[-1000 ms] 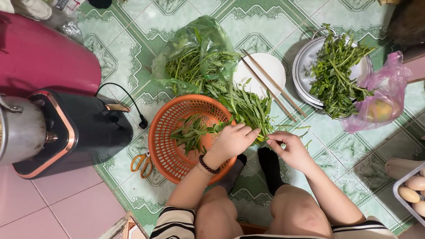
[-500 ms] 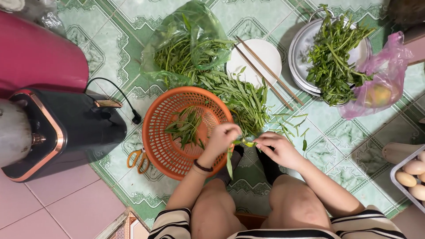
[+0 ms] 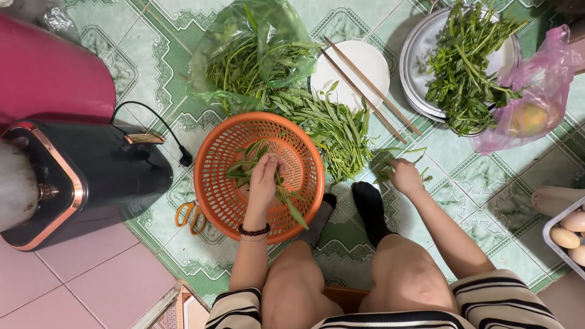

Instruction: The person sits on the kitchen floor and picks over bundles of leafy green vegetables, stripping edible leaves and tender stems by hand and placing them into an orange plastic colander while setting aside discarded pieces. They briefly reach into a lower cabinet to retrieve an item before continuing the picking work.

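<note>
floor of glossy pale-green ceramic tiles with darker green scroll borders (image 3: 152, 79); toward lower left it gives way to plain pink tiles (image 3: 91, 280). the person crouches on the floor, knees bent, feet in black socks (image 3: 365, 210), striped top at the bottom edge.

left hand (image 3: 263, 180) inside the round orange plastic colander basket (image 3: 225, 201), fingers closed around a few long-leaved green stems (image 3: 286, 198) — the stems hang over the basket's mesh, with more loose greens lying in it toward its left side. a dark bead bracelet (image 3: 253, 231) on that wrist.

right hand (image 3: 405, 176) is down on the tiles to the right of the basket, curled over scattered green sprigs (image 3: 384, 159) at the edge of the loose pile of long green stalks (image 3: 335, 128); cannot tell whether the fingers actually pinch anything.

the pile runs up into a clear green plastic bag (image 3: 244, 55) half full of the same stalks. beside it a white round plate (image 3: 365, 64) with a pair of wooden chopsticks (image 3: 372, 91) laid across, slanting off onto the floor. upper right: a round metal tray (image 3: 414, 61) heaped with leafy trimmings, touching a pink plastic bag (image 3: 548, 79) with something yellow inside.

left side — a black appliance with copper trim (image 3: 91, 176), cord trailing, and a large dark-red rounded object (image 3: 42, 73) behind it. orange-handled scissors (image 3: 190, 216) just beside the basket. right edge: a tray of eggs (image 3: 567, 237).
</note>
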